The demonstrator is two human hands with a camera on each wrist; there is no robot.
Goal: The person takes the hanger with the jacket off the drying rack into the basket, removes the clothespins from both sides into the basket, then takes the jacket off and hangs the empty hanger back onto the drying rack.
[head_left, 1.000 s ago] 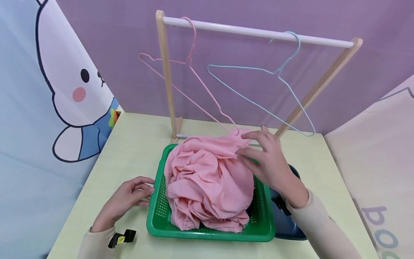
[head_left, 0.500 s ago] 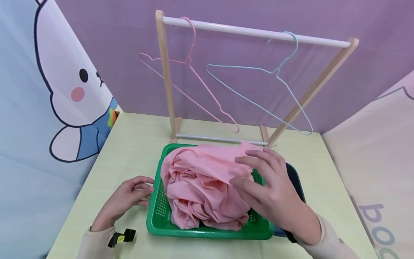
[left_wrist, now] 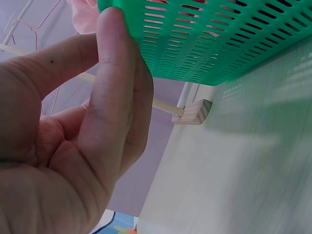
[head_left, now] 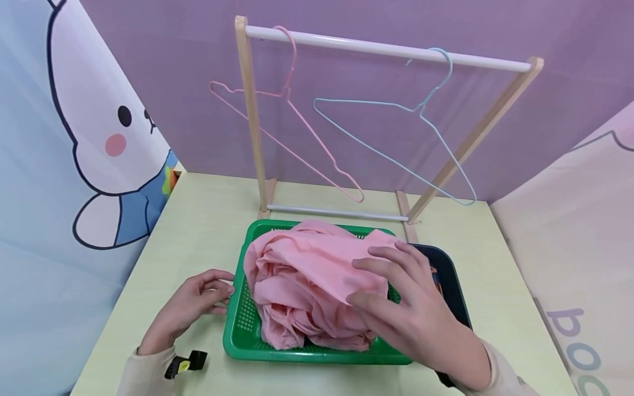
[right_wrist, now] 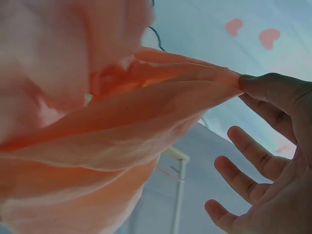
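A bunched pink cloth (head_left: pixel 302 275), with a zigzag edge showing near the front, lies in a green perforated basket (head_left: pixel 317 358). My right hand (head_left: pixel 416 302) pinches a corner of it over the basket's right side. In the right wrist view, thumb and index finger (right_wrist: pixel 263 87) meet on the stretched cloth (right_wrist: pixel 122 131), while the other fingers are spread and hold nothing. On the left, my left hand (head_left: pixel 195 300) holds the basket's left rim with bent fingers. The left wrist view shows a fingertip (left_wrist: pixel 112 29) right on the green rim (left_wrist: pixel 127 29).
Behind the basket stands a wooden rack with a white rail (head_left: pixel 386 48). A pink hanger (head_left: pixel 317 143) and a light blue hanger (head_left: pixel 371 148) hang from it. A dark tray (head_left: pixel 446 275) lies right of the basket, partly behind my right hand. A purple backdrop closes the back.
My right hand has moved down and toward me, drawing the pink cloth's corner away from the pink hanger's end. The rack's lower bar now shows. My left hand stays at the rim.
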